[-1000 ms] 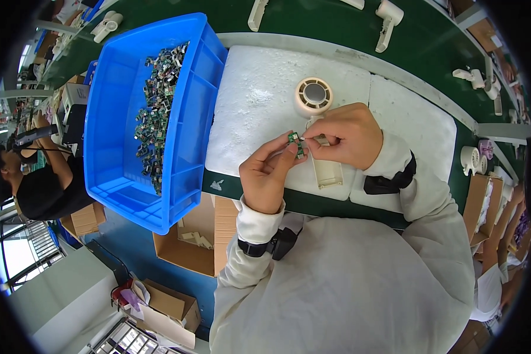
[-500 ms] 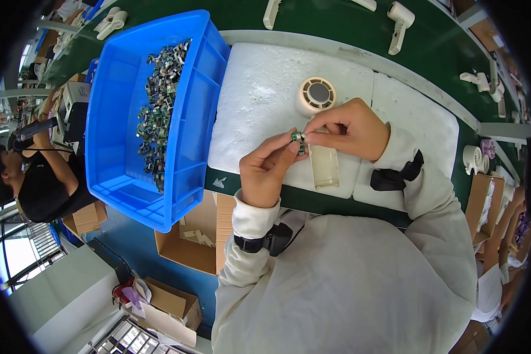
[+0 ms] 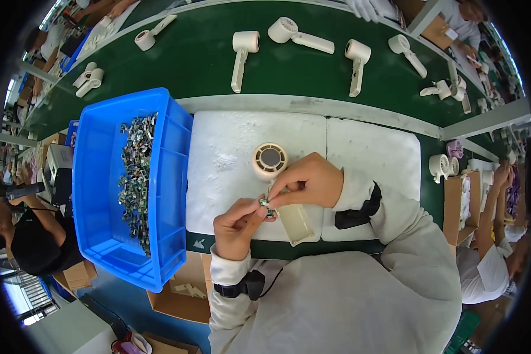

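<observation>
My left hand (image 3: 235,230) pinches a small green circuit board (image 3: 264,202) between thumb and fingers. Thumb and forefinger of my right hand (image 3: 311,180) are closed at the board's upper edge, on a tiny whitish part too small to make out. Under and beside my hands lies a cream handheld fan or dryer housing; its round head (image 3: 270,157) has a slotted ring and a grey centre. Its open, hollow handle (image 3: 297,224) points toward me, with the middle part hidden by my right hand.
On my left stands a blue bin (image 3: 170,194) with a heap of circuit boards (image 3: 137,183). White foam sheets (image 3: 371,159) cover the bench before me. Beyond a metal rail, several cream housings (image 3: 240,59) lie on a green belt. Cardboard boxes (image 3: 180,304) and co-workers are at both sides.
The view has tilted up, so the bench sits lower and more of the green belt shows. Both hands stay together at the circuit board, with only slight finger movement.
</observation>
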Demonstrator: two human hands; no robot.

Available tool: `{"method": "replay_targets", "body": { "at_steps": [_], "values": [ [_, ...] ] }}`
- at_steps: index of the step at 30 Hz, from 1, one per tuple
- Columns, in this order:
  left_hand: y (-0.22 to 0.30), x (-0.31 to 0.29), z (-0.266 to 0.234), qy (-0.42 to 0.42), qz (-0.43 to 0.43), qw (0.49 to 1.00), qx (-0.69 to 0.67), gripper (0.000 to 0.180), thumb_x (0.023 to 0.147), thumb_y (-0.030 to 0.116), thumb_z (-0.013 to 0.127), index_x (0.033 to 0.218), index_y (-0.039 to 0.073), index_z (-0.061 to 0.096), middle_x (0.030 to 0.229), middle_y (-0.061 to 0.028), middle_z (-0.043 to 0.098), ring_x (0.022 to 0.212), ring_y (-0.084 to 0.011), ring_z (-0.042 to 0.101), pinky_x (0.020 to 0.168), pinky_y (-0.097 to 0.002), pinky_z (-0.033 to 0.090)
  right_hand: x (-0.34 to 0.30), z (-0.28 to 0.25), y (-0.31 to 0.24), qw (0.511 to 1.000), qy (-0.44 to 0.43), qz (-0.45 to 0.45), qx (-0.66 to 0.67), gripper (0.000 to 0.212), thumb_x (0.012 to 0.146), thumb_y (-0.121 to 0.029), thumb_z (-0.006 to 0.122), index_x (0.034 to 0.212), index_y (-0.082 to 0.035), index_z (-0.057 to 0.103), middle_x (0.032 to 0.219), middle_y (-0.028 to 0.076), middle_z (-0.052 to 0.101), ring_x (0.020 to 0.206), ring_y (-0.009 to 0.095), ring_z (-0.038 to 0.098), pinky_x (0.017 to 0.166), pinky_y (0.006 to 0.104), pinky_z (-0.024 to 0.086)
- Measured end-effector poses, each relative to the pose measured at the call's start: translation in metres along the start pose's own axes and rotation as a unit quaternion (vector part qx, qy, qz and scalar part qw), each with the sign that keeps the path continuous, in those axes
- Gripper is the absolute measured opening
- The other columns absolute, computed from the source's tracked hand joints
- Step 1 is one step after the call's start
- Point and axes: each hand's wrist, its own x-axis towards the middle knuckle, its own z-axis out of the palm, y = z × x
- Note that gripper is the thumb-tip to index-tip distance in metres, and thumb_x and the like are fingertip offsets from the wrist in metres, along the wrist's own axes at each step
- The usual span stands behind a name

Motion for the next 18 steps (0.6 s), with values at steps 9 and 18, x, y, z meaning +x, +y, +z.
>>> {"method": "replay_targets", "body": {
  "at_steps": [9,18],
  "values": [
    [0.002,0.002,0.022,0.117,0.064,0.990,0.047,0.023,0.097,-0.005,0.065,0.119,-0.002,0.070,0.109,-0.0148,0.069,0.097,-0.0206,0.071,0.087,-0.0316,0.061,0.007,0.004,-0.002,0.994,0.061,-0.068,-0.051,0.015,0.085,-0.015,0.082,0.100,-0.010,0.080,0.059,0.001,0.059,0.049,0.010,0.046,0.049,0.0277,0.036],
    [0.001,0.001,0.043,0.212,0.049,0.975,0.045,0.025,0.097,-0.004,0.065,0.122,-0.004,0.067,0.113,-0.0127,0.069,0.103,-0.0179,0.071,0.089,-0.0308,0.061,0.002,0.018,-0.008,0.986,0.101,-0.065,-0.118,0.015,0.085,-0.012,0.080,0.100,-0.008,0.079,0.059,0.004,0.061,0.047,0.014,0.053,0.048,0.0271,0.040]
  ]
}}
